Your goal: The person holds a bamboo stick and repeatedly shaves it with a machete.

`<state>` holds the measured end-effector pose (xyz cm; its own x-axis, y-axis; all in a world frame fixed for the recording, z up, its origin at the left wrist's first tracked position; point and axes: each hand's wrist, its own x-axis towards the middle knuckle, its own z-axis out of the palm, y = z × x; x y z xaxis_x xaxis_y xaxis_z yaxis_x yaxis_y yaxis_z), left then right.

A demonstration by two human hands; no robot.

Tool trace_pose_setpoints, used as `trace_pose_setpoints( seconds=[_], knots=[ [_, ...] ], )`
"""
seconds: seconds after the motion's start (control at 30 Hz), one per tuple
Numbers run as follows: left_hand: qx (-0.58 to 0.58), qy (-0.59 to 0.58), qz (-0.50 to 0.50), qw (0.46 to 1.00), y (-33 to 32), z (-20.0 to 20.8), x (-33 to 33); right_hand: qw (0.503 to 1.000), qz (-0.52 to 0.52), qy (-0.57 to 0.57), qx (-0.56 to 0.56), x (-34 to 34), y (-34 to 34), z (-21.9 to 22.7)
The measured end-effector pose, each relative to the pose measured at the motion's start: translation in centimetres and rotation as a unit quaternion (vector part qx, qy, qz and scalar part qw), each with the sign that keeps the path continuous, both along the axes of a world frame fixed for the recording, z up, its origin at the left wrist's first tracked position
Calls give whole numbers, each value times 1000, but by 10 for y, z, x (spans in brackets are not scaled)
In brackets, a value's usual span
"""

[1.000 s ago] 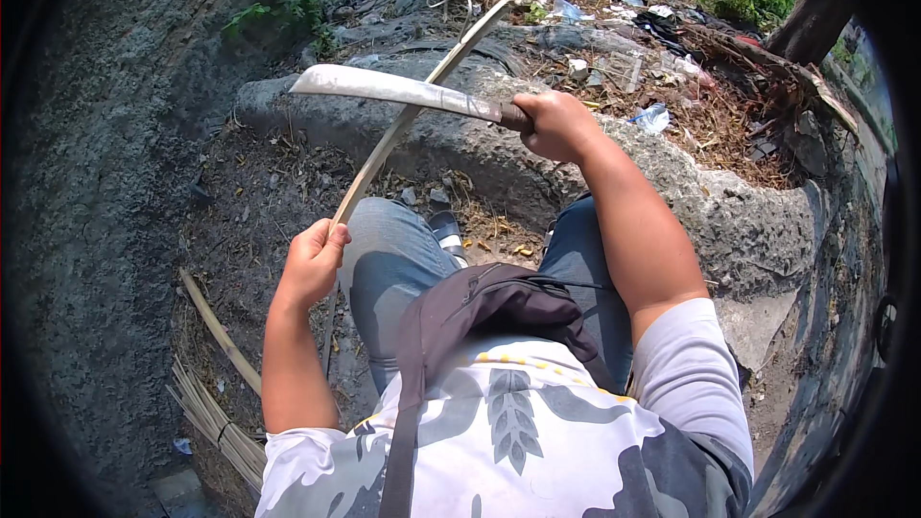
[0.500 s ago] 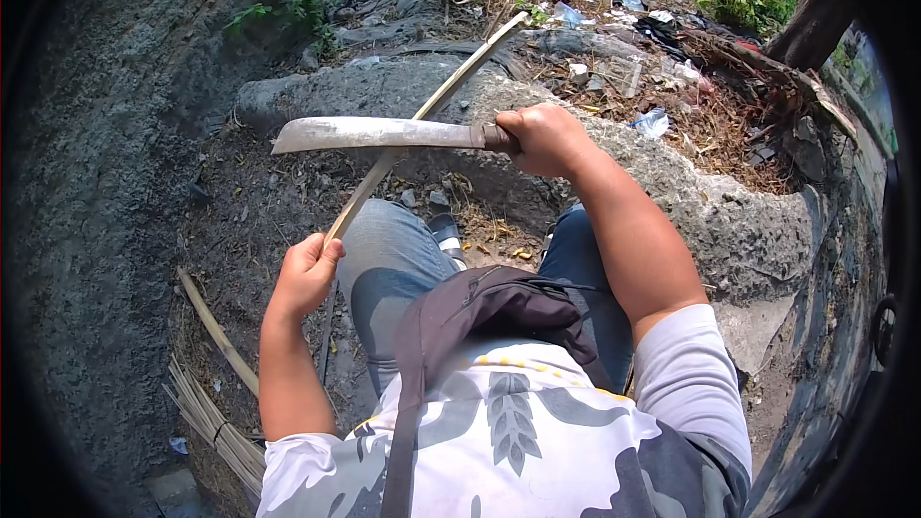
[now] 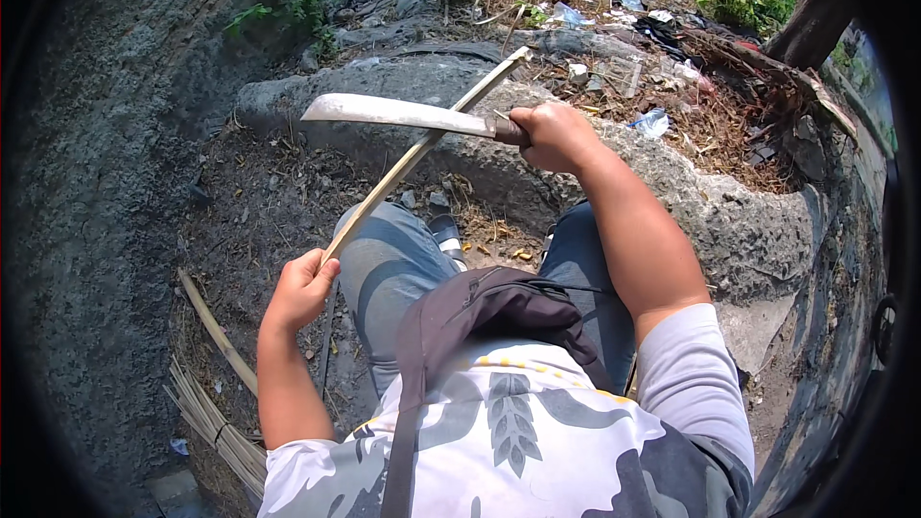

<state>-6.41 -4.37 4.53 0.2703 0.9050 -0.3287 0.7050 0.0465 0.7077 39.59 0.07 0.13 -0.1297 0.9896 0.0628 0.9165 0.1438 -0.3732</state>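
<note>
My left hand [image 3: 305, 288] is closed round the near end of a long pale strip, seemingly split bamboo [image 3: 389, 180], which slants up and away to the right. In my right hand [image 3: 558, 138] is the dark handle of a machete [image 3: 389, 112], its broad grey blade pointing left. The blade crosses over the upper part of the strip, close to the handle; whether its edge bites into the strip I cannot tell. Both hands are out in front of my bent, jeans-clad knees [image 3: 389, 240].
A tied bundle of thin strips [image 3: 223, 441] and a longer pale piece [image 3: 219, 334] lie at my left. Rough concrete blocks [image 3: 662, 177] stand ahead, with litter and dry debris [image 3: 710, 105] beyond. A rough wall [image 3: 106, 230] rises on the left; a dark bag [image 3: 489, 302] rests at my waist.
The machete has shifted right, its tip swinging farther away, and now crosses the strip nearer the handle. The strip's far end has come lower and closer; my left hand has moved slightly toward me.
</note>
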Motion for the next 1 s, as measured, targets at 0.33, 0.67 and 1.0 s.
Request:
trace_pose_setpoints(
  seconds=[0.33, 0.67, 1.0],
  knots=[
    [-59, -4, 15, 998, -5, 19, -20, 981, -179, 58, -55, 45, 13, -28],
    [-89, -76, 35, 993, -11, -1, -24, 999, -21, -17, -25, 1, 1, -4],
    [-74, -235, 145, 958, -48, 17, -76, 887, -396, 230, -66, 104, 30, -84]
  ],
)
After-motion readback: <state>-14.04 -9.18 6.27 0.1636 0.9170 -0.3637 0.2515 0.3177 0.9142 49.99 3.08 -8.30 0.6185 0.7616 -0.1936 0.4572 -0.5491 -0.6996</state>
